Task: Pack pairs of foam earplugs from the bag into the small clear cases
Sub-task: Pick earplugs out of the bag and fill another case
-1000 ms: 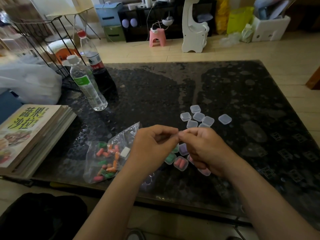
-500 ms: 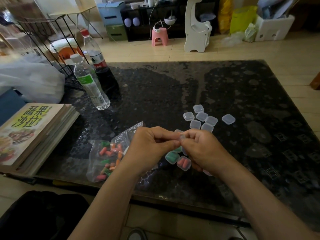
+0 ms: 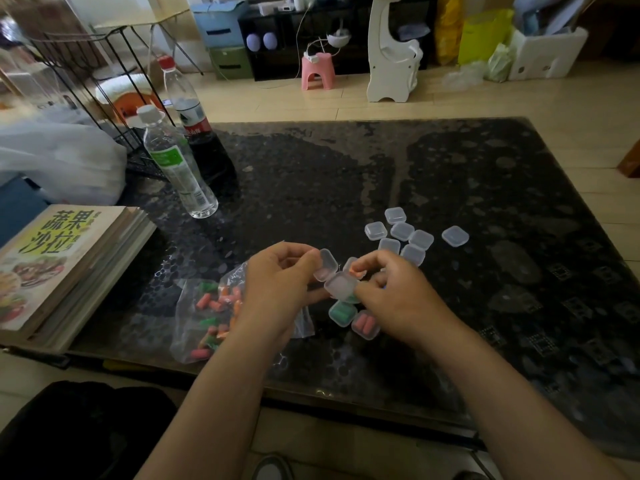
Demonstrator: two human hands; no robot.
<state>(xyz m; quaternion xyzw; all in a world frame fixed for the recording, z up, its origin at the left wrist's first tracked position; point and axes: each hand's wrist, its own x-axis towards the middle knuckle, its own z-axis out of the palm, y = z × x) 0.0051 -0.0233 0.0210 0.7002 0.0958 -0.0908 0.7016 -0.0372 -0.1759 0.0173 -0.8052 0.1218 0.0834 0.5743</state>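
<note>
Bag (image 3: pixel 221 313) left of filled cases (image 3: pixel 353 318); empty cases (image 3: pixel 401 233) behind.

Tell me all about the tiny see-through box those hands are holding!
The small clear plastic case is square with rounded corners and slightly frosted. It is open, its hinged lid tilted up. The left hand pinches the lid side; the right hand grips the base. It is held in the air just above the dark table. What lies inside is unclear.
</note>
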